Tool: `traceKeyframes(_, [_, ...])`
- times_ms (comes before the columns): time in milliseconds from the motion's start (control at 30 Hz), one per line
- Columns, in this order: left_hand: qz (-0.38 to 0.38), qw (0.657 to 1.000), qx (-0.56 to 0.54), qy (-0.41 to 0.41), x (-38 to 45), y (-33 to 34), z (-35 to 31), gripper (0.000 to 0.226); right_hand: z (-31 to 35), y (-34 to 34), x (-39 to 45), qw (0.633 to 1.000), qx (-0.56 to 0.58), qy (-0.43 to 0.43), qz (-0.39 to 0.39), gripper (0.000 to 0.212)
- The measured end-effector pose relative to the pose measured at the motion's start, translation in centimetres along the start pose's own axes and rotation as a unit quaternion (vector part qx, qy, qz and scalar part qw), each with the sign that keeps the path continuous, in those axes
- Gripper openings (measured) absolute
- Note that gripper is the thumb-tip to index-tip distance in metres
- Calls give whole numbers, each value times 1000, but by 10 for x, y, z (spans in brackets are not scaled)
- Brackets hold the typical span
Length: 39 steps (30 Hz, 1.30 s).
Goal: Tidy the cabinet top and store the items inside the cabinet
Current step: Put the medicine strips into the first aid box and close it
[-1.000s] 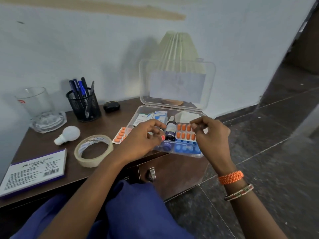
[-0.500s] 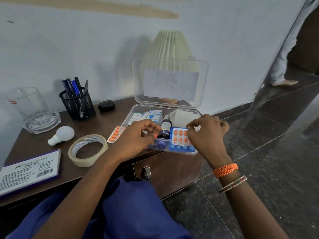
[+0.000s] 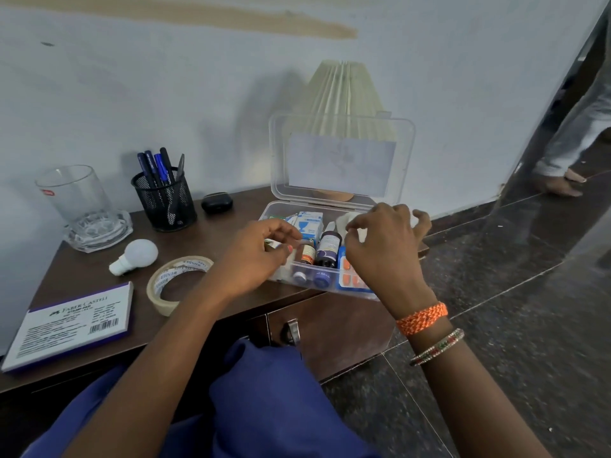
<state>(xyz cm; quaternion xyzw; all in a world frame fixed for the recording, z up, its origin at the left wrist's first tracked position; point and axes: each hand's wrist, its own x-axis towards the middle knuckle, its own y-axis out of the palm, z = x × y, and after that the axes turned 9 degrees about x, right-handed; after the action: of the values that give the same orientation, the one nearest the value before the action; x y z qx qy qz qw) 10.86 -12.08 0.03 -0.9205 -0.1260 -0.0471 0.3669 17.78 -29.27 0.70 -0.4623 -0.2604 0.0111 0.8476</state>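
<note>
Dark brown wooden cabinet top (image 3: 99, 269) against a pale wall is where I work, and the clear plastic medicine box (image 3: 281, 214) sits on its right end with the hinged lid standing open. Half a second ago the orange blister strip lay beside the box on the wood; now I do not see it there, so I judge it has gone in, or my left hand (image 3: 254, 259) covers it. This hand hovers over the left part of the box, fingers curled with thumb and fingertip close together; I cannot tell if they pinch something. My right hand (image 3: 383, 256) has lifted off the orange pill pack in the blue tray (image 3: 347, 276) and now hangs above it, fingers loosely bent and apart, holding nothing. Two small dark bottles (image 3: 317, 256) lie between the hands, with a blue and white carton (image 3: 309, 223) behind them.

To my judgement the packing is nearly finished, and closing the lid comes next. On the top remain the roll of beige tape (image 3: 158, 285), white bulb (image 3: 137, 256), white and purple stamp pad box (image 3: 71, 325), black mesh pen holder (image 3: 165, 203), small black case (image 3: 216, 202) and clear glass (image 3: 77, 196) on its glass dish
</note>
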Motion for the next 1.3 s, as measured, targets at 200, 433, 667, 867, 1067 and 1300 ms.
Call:
traceKeyframes(200, [-113, 991, 49, -55, -3, -43, 20, 33, 52, 8, 25, 995, 39, -85, 25, 27])
traceKeyframes(433, [-163, 970, 125, -132, -6, -72, 45, 30, 114, 57, 63, 939, 13, -202, 279, 28])
traceKeyframes(667, [-139, 965, 166, -146, -9, -77, 46, 31, 145, 91, 66, 816, -248, -222, 472, 63])
traceKeyframes(867, [-132, 965, 170, -149, -10, -81, 47, 31, 150, 100, 67, 807, -277, -234, 466, 64])
traceKeyframes(1067, [-134, 967, 163, -143, -11, -81, 48, 29, 148, 106, 76, 846, -206, -198, 450, 79])
traceKeyframes(1300, [-165, 967, 129, -142, -10, -81, 53, 22, 128, 114, 94, 939, 209, -127, 241, 19])
